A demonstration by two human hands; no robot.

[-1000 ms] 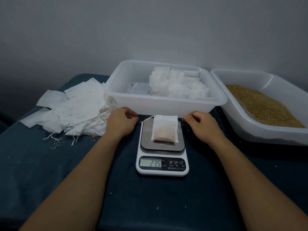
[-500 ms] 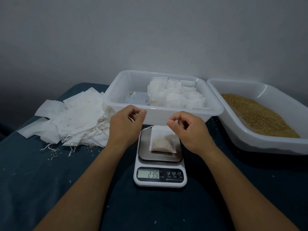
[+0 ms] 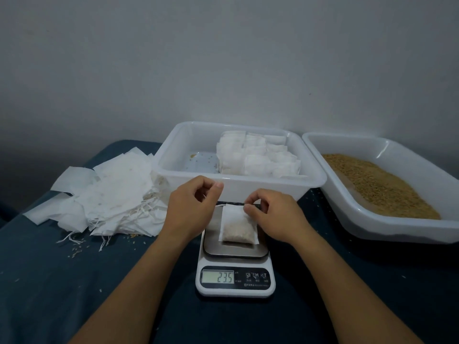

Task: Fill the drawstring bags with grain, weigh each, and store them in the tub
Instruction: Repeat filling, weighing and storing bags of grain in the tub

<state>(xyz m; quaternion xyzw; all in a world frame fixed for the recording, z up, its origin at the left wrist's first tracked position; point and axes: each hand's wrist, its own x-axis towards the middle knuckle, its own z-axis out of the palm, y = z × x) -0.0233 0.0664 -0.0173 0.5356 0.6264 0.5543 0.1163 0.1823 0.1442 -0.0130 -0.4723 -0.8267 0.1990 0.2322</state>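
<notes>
While reading 23.5 on the display, white scale (image 3: 235, 281) sits nearest on the dark blue bench (image 3: 49, 281), steel platform toward the tubs. Flat on that platform: one filled drawstring bag (image 3: 239, 225), grain settled in its lower half, top half flat and white. Right hand (image 3: 272, 214) over the bag's upper right corner, fingers curled, grip pinching the bag's top edge between thumb and fingertips. Left hand (image 3: 191, 207) just left of the bag, fingers curled, thumb meeting forefinger; grip looks pinched on the thin drawstring (image 3: 219, 205) trailing from the bag's top left corner, though contact too small to confirm. Left of the scale, heap of empty bags (image 3: 109, 192) on the bench, strings hanging off the near edge, loose grains scattered beside them. Behind the scale, touching distance from both hands, storage tub (image 3: 238, 183): translucent white, rectangular, holding filled bags (image 3: 258, 157) packed upright in rows across its right and middle part; left part of the floor bare apart from a few stray grains. Right of it, rims nearly touching, second white tub (image 3: 372, 227) tilted toward the wall side, carrying loose tan grain (image 3: 377, 184) banked across its floor. Plain grey wall behind.
</notes>
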